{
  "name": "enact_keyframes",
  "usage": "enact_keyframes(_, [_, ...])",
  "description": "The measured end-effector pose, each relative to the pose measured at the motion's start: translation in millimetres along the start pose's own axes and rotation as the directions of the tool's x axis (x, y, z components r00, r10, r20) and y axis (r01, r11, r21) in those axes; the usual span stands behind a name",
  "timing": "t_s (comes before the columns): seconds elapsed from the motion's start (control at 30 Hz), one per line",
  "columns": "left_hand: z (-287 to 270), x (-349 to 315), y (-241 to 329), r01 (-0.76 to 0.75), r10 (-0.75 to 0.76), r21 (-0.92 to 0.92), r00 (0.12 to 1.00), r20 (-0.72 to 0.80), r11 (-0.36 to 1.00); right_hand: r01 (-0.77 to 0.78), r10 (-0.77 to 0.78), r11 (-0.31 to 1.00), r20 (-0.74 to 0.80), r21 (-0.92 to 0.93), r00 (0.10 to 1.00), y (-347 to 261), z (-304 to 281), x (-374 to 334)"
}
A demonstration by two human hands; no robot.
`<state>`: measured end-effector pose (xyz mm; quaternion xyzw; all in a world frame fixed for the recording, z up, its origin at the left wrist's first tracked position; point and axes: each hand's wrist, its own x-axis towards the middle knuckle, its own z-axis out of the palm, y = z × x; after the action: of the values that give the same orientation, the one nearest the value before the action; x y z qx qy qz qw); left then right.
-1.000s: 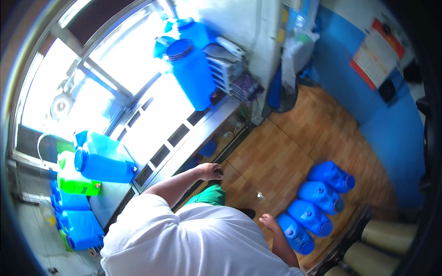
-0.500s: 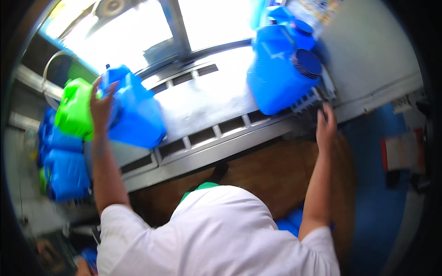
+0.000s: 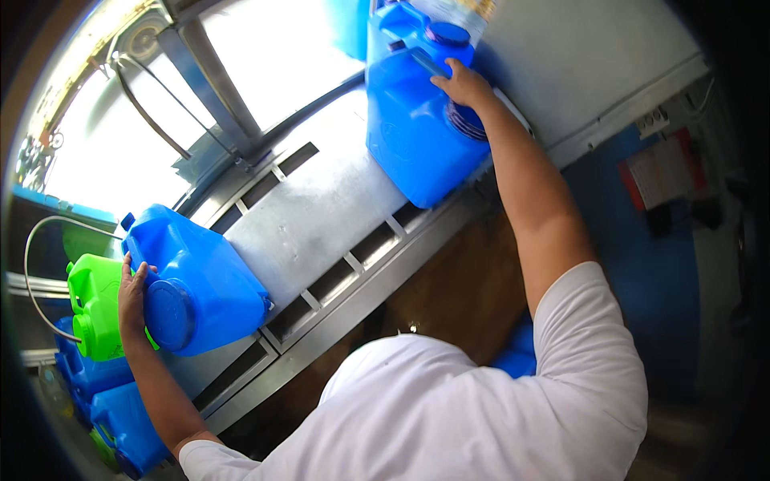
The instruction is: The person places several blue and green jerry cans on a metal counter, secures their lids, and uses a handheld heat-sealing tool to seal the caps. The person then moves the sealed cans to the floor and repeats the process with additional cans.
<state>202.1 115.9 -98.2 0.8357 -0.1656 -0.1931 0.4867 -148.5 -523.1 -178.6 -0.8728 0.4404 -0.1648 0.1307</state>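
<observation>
My left hand (image 3: pixel 133 295) is at the handle side of a blue water jug (image 3: pixel 210 276), fingers curled about its handle, between that jug and a bright green jug (image 3: pixel 103 301). The blue jug lies tilted, its round blue cap toward me. At the far right my right hand (image 3: pixel 465 85) closes on the handle of another blue water jug (image 3: pixel 413 140), partly covering its ribbed dark cap. Behind that one stands a further blue jug (image 3: pixel 399 22). Both held jugs rest on the metal counter (image 3: pixel 313 232).
Rectangular slots line the counter's edges. Below the green jug, more blue jugs (image 3: pixel 132 421) are stacked at the left. A thin pale hose (image 3: pixel 32 260) curves around the green jug. A window frame (image 3: pixel 220 76) rises behind; a wall socket (image 3: pixel 652 122) is at the right.
My right hand has risen from the counter's front edge onto the right jug's handle. My left hand has come down to the left jug's handle. The view has shifted right and turned.
</observation>
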Motion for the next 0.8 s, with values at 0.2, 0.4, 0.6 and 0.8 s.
enact_keyframes(0.2, [16, -7, 15, -0.012, 0.025, -0.127, 0.995, 0.096, 0.992, 0.097, -0.096, 0.995, 0.021, -0.026, 0.995, -18, -55, -95])
enact_keyframes(0.4, [85, -8, 89, -0.037, 0.108, -0.194, 0.922, 0.372, 0.980, 0.066, -0.065, 0.994, -0.009, 0.087, 0.998, -21, -145, -202])
enact_keyframes(0.6, [166, -20, 148, 0.028, 0.156, -0.292, 0.794, 0.587, 0.956, -0.174, 0.161, 0.969, 0.084, 0.178, 0.983, -70, -191, -334])
enact_keyframes(0.8, [241, 30, 187, -0.220, 0.265, -0.150, 0.748, 0.608, 0.964, -0.120, 0.220, 0.854, -0.142, 0.507, 0.965, -89, -208, -530])
